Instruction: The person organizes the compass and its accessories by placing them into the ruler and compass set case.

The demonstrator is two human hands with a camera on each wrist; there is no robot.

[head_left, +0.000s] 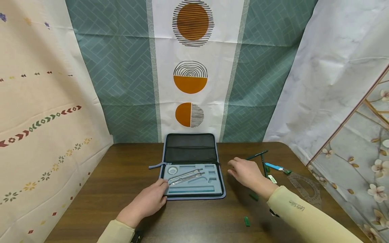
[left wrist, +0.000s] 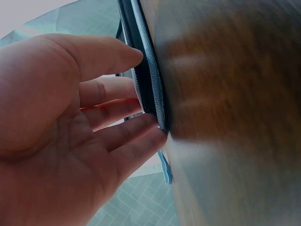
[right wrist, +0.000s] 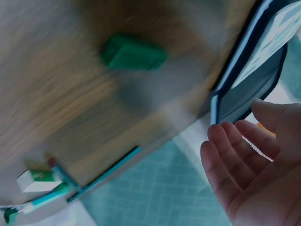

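Note:
An unzipped geometry case [head_left: 194, 199] lies on the table, its dark mesh lid [head_left: 189, 141] folded back. In its pale tray [head_left: 209, 186] lie two metal compasses [head_left: 186, 177] and a small round dial-like piece [head_left: 172, 170]. My left hand [head_left: 152, 197] rests at the case's left edge; in the left wrist view the fingertips [left wrist: 149, 123] touch the zipper border, thumb apart from them. To the right of the case, my right hand [head_left: 246, 172] hovers with loosely bent fingers and nothing in them, as the right wrist view also shows.
At right lie dark green pencils [head_left: 256, 155], a blue-handled tool with a green tip [head_left: 274, 166], a white-and-green eraser [head_left: 272, 179] and a clear protractor [head_left: 307, 189]. Small green pieces [head_left: 247, 221] lie nearer the front. A patterned curtain [head_left: 127, 101] hangs behind the table.

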